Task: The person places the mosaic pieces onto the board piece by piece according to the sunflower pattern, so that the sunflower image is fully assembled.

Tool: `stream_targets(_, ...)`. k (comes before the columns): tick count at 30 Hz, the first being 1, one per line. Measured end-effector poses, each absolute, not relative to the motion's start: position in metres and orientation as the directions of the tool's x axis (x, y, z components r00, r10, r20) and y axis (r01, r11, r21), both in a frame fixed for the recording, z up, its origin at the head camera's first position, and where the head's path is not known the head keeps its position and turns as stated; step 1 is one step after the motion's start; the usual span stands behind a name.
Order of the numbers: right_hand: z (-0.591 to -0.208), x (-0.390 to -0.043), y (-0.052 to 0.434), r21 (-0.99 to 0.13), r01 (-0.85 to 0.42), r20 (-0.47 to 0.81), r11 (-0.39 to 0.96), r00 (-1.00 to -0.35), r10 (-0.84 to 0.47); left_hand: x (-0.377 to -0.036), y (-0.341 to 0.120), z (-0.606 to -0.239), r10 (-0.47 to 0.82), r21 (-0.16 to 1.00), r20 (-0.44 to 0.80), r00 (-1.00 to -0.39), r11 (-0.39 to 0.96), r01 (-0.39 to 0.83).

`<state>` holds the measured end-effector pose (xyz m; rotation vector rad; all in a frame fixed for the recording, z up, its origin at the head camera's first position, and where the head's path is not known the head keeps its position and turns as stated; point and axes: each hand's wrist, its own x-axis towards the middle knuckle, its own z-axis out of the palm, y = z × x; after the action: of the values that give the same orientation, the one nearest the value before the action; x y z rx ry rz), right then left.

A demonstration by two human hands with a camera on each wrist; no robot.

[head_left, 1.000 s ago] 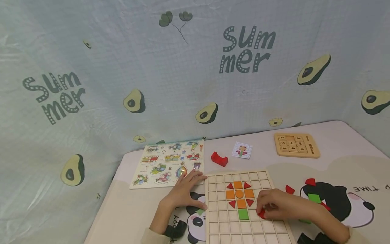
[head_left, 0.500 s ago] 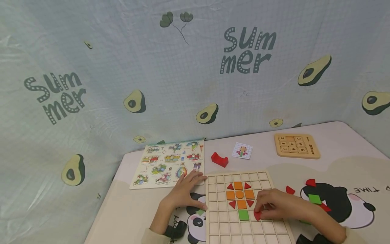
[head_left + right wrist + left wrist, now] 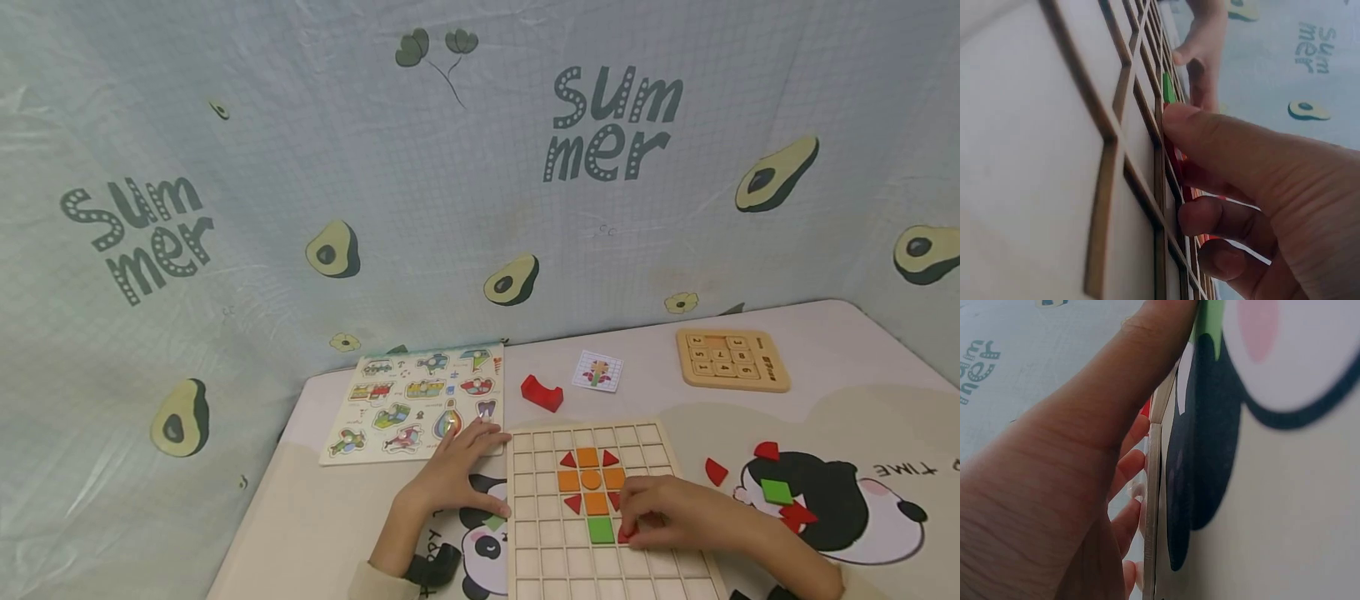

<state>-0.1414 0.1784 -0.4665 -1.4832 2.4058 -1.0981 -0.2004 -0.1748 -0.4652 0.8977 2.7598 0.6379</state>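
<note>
My right hand (image 3: 678, 512) pinches a small red piece (image 3: 627, 534) between thumb and fingers, low over the wooden grid board (image 3: 551, 562). The piece is mostly covered by the fingertips and lies just right of a green square (image 3: 601, 530). Above that square, orange squares (image 3: 596, 503) surround an orange circle (image 3: 592, 479), with red triangles (image 3: 573, 503) at the corners. In the right wrist view the thumb (image 3: 1194, 125) comes down close to the green square (image 3: 1168, 87). My left hand (image 3: 459, 471) is spread, its thumb at the grid board's left edge and its fingers over the picture puzzle (image 3: 345, 421).
Loose red pieces (image 3: 716, 472) and a green square (image 3: 776, 492) lie right of the board. Behind it are a red notched block (image 3: 542, 393), a pattern card (image 3: 597, 371) and a wooden number puzzle (image 3: 731, 360). A printed curtain (image 3: 450, 208) hangs along the table's back edge.
My right hand has slid the red piece leftward across the grid, from a cell further right to the one beside the green square. My left hand has stayed in place.
</note>
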Motion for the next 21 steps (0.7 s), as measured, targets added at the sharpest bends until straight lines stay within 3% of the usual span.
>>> stream_targets(21, -0.452, -0.143, 0.192, -0.616, -0.717, 0.238, 0.328, -0.565, -0.79, -0.201, -0.175, -0.466, 0.6, 0.442, -0.02, -0.8, 0.723, 0.531)
